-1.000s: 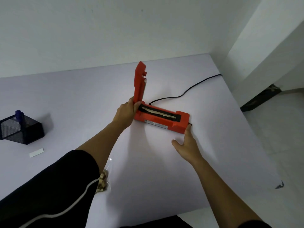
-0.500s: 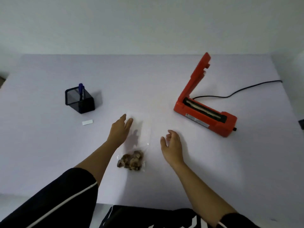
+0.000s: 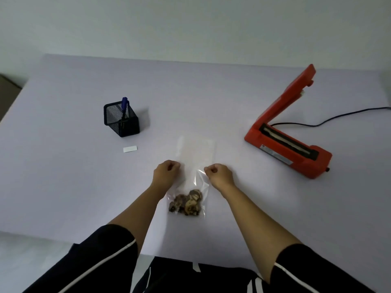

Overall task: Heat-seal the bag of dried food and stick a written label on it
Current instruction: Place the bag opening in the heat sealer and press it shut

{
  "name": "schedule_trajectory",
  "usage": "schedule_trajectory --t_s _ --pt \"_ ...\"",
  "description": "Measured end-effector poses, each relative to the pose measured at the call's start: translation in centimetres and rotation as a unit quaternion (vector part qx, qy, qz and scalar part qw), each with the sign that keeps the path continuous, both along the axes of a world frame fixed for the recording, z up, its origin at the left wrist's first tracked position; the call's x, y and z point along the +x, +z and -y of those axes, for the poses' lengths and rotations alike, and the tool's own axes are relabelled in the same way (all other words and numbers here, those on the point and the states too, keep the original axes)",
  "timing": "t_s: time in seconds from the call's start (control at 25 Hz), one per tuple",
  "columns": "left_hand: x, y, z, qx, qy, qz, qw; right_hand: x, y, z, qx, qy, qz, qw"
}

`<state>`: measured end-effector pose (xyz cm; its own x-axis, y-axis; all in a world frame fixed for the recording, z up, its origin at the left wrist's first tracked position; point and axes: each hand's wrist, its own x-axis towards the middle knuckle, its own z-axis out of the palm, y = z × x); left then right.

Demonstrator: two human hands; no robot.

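Your hands, left (image 3: 166, 172) and right (image 3: 219, 174), pinch the crinkly clear bag (image 3: 195, 163) by its sides, brown lumpy food (image 3: 186, 203) bunched low, on the smooth bench (image 3: 74, 187).

The power cord (image 3: 349, 117) leaves the frame at the right edge. The print on the sealer's rating plate (image 3: 277, 155) is too small to read. The pen (image 3: 124, 108) is partly hidden inside the mesh holder (image 3: 121, 121). The clear bag's far edge (image 3: 196, 140) blends into the table (image 3: 63, 187). Curled fingers hide whether each hand pinches the bag.
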<state>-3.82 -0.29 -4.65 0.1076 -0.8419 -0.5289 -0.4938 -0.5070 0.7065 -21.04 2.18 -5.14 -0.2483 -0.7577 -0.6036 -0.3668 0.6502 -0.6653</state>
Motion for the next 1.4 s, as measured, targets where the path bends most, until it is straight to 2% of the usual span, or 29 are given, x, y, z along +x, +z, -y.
schedule_trajectory --t_s 0.2,0.32,0.44,0.64,0.84,1.2,1.4 --pt "-0.7 0.7 0.7 0.017 0.023 -0.114 0.993 -2.2 0.6 -1.3 0.009 -0.083 0.155 0.984" --pt "-3.2 1.5 0.9 0.035 0.01 -0.185 0.982 -5.2 2.3 -3.0 -0.027 -0.092 0.171 0.981" --pt "-6.3 2.3 0.8 0.038 -0.037 -0.217 0.975 -8.7 4.0 -5.1 -0.065 -0.095 0.153 0.981" --pt "-12.3 3.5 -0.2 0.018 -0.112 -0.217 0.97 -13.9 5.4 -8.1 -0.088 -0.137 0.12 0.979" --pt "-16.6 3.4 -1.2 0.017 -0.127 -0.229 0.965 -17.4 5.6 -9.8 -0.105 -0.2 0.085 0.971" --pt "-19.2 2.4 -0.8 0.017 -0.12 -0.204 0.971 -19.2 4.4 -10.1 -0.084 -0.253 0.126 0.956" --pt "-19.5 2.0 -0.2 0.02 -0.111 -0.191 0.975 -19.4 4.0 -9.5 -0.087 -0.248 0.133 0.955"
